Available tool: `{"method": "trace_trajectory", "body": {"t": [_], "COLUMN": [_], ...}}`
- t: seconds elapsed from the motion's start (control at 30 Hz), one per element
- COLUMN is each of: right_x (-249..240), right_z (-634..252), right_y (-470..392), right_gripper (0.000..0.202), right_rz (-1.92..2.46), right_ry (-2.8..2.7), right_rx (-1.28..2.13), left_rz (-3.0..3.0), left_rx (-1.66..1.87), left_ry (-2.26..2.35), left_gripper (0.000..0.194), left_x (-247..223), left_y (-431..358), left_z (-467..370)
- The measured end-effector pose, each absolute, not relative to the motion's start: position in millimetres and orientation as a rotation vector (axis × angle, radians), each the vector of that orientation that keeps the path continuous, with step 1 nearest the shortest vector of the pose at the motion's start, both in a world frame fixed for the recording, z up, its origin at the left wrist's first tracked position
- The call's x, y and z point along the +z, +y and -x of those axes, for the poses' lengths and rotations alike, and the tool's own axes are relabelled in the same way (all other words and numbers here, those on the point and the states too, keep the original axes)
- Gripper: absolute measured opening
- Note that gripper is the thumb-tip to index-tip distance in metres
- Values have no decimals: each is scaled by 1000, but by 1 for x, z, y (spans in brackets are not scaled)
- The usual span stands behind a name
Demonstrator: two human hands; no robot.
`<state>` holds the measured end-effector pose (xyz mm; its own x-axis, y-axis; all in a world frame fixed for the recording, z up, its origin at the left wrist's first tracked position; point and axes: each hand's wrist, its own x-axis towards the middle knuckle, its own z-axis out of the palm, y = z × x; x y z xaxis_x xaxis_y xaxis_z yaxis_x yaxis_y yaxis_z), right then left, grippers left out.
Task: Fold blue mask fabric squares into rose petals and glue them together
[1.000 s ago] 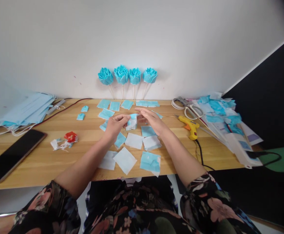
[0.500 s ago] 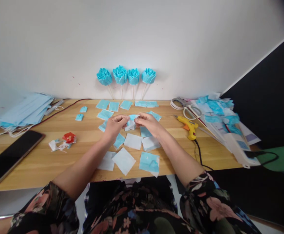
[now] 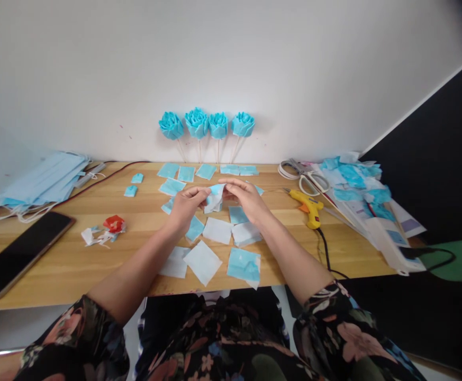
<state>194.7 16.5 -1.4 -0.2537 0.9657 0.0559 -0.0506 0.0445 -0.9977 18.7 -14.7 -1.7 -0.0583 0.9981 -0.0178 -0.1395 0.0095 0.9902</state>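
Between my hands, a little above the table, is a small blue and white fabric piece (image 3: 215, 198), partly folded. My left hand (image 3: 188, 206) pinches its left side between thumb and fingers. At its upper right edge the fingers of my right hand (image 3: 244, 197) are closed on it, their tips partly hidden. Around and below my hands lie several cut fabric squares, among them a white square (image 3: 202, 262) and a blue square (image 3: 244, 264). Two small folded blue pieces (image 3: 130, 191) rest to the left.
Several blue fabric flowers (image 3: 196, 123) on sticks lean against the wall. A yellow glue gun (image 3: 310, 206), scissors (image 3: 302, 172) and a heap of scraps (image 3: 353, 174) are at right. On the left are face masks (image 3: 42, 177), a phone (image 3: 20, 254) and a red crumpled wrapper (image 3: 114, 224).
My right fingers have lifted and shifted on the fabric piece, so its white side shows more and its upper edge is turned up. My left hand keeps its pinch.
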Motion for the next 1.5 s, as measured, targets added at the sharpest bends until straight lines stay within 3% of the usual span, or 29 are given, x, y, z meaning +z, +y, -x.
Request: {"method": "trace_trajectory", "body": {"t": [0.1, 0.23, 0.43, 0.7, 1.5], "right_x": [1, 4, -2, -8, -5], "right_z": [-194, -187, -172, -168, -179], "right_y": [12, 3, -6, -5, 5], "right_gripper": [27, 15, 22, 2, 6], "right_rz": [1024, 885, 842, 927, 938], "right_ry": [-1573, -1889, -2053, -2011, -1912], "right_rx": [989, 234, -163, -246, -49], "left_rz": [-949, -846, -844, -846, -1014], "left_rx": [1361, 1407, 1421, 1415, 1320], "left_ry": [1112, 1015, 976, 967, 1087], "left_gripper": [28, 27, 28, 31, 28], "left_x": [-4, -7, -5, -2, 0], "left_y": [-12, -10, -13, -15, -19], "left_z": [-18, -17, -18, -19, -21]}}
